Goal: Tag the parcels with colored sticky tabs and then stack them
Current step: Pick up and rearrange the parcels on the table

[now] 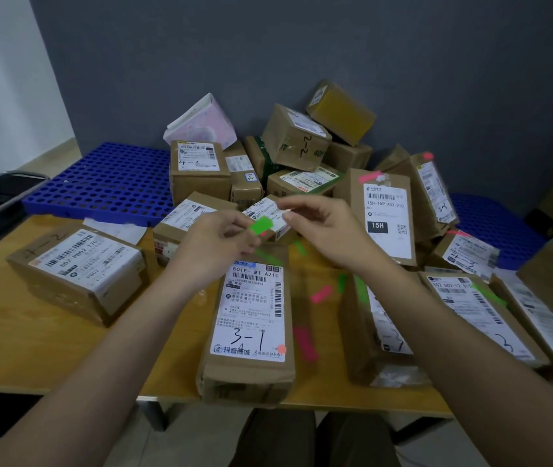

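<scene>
1. Left hand (216, 242) is raised over the middle of the tabletop (32, 332), fingers curled, pinching a green sticky tab (261, 226) at the tab's lower left end.
2. Right hand (327, 230) is level with it, just beside the tab on the right; thumb and forefinger are close together, tips blurred. Cannot tell whether they touch the tab or hold anything.
3. The tab is in the air between the two hands, above the far end of the parcel marked "3-1" (251, 325).
4. That parcel lies flat, label up, its near end overhanging the tabletop's front edge; a small red dot sits at the label's lower right corner.
5. Loose pink sticky tabs (305, 343) and green ones lie on the bare wood right of it, toward a parcel standing on edge (369, 332).
6. Parcel marked "507 P802" (79, 271) rests near the left edge, well apart from the hands.
7. Flat parcels (480, 315) crowd the right side, one with a green strip on its label.
8. Behind the table a heap of cardboard boxes (295, 143) sits against the grey wall, some resting on a blue perforated pallet (106, 183); the upright parcel marked "15H" (384, 214) carries a pink tab at its top.
</scene>
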